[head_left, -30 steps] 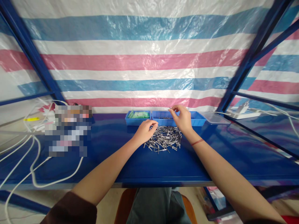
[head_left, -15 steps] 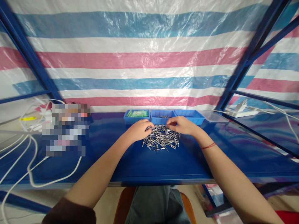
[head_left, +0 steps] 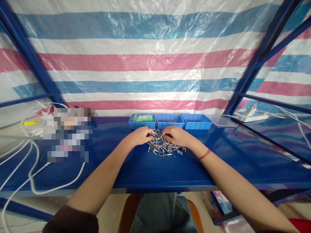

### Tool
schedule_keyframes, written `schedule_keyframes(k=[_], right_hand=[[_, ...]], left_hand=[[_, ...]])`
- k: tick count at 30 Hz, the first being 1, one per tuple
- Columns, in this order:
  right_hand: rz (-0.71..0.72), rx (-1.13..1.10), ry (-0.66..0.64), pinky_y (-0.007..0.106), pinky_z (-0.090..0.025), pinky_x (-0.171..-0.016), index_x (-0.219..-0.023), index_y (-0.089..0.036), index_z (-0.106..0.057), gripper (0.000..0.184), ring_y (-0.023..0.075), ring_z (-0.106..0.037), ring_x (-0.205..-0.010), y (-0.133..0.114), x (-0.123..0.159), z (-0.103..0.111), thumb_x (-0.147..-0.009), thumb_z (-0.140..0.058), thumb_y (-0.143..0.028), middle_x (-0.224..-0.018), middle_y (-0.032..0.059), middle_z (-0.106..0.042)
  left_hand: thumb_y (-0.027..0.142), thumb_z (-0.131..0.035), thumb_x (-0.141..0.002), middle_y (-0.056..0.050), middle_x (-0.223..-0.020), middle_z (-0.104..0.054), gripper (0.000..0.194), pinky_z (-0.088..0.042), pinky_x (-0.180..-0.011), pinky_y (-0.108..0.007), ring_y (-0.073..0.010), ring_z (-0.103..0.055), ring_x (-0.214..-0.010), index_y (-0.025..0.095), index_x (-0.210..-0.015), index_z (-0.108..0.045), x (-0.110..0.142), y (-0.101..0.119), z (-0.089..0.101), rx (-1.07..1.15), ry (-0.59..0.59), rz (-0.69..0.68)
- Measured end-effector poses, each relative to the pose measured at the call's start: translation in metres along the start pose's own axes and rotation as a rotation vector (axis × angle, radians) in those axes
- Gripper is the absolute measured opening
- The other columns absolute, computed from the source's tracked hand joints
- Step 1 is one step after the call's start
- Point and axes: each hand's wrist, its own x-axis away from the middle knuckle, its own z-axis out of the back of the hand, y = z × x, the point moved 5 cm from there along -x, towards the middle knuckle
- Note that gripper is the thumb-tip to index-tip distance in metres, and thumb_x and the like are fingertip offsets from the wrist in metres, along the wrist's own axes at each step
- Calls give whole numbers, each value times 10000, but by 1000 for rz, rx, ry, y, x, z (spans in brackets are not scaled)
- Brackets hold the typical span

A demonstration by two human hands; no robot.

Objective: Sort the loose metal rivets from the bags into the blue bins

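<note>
A pile of small silver metal pins (head_left: 163, 147) lies on the blue table (head_left: 155, 171). My left hand (head_left: 139, 136) rests at the pile's left edge, fingers curled and pinched on pins. My right hand (head_left: 177, 136) lies over the pile's right part, fingers bent down into the pins; what they hold is hidden. The two hands' fingertips nearly meet above the pile. A red band is on my right wrist.
Three small blue bins stand behind the pile: the left bin (head_left: 142, 121) with green packets, the middle bin (head_left: 170, 121) with a few pins, the right bin (head_left: 196, 121). A clear lid (head_left: 223, 121) lies to the right. White cables (head_left: 36, 174) trail on the left.
My right hand came back from the middle bin down onto the pile and moved left toward my left hand. My left hand stayed at the pile's left edge.
</note>
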Motion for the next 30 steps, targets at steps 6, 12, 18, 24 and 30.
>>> schedule_keyframes(k=[6,12,18,24,30], right_hand=[[-55,-6,66,313,-424,-779,-893,-151,-668,238,179,-596,-844,3,2,7,-802,-456,-94,-915,85,-664],[6,-27,-22,405,-410,-874,-1167,-215,-605,472,261,-550,-1027,-11,4,0,-771,-598,-472,-1148,96,-613],[-3,-44,-25,361,-417,-867,-1071,-200,-655,288,213,-587,-964,-7,4,2,-819,-515,-210,-1060,83,-652],[-24,-55,-23,419,-399,-887,-1037,-220,-663,295,256,-545,-1026,-12,11,19,-768,-599,-323,-1075,76,-638],[-196,14,-86,507,-382,-877,-1115,-273,-641,395,329,-476,-1116,-3,20,22,-754,-605,-430,-1154,83,-611]], left_hand=[[156,-489,-818,-60,-1008,-672,292,-459,-826,-242,-163,-622,-921,161,-1060,-652,-3,-1,-2,51,27,-21],[108,-463,-806,-43,-963,-688,311,-467,-787,-235,-154,-630,-871,174,-1041,-656,-4,0,-1,26,67,-33],[143,-430,-836,-58,-1039,-685,315,-465,-833,-254,-172,-632,-913,160,-1054,-657,-1,6,6,38,58,-19],[141,-384,-854,-62,-1130,-660,343,-427,-936,-276,-182,-602,-1038,155,-1067,-653,0,1,10,30,52,-5],[108,-357,-842,-63,-1119,-658,378,-422,-938,-274,-171,-597,-1035,165,-1088,-639,-1,-10,8,30,51,44]])
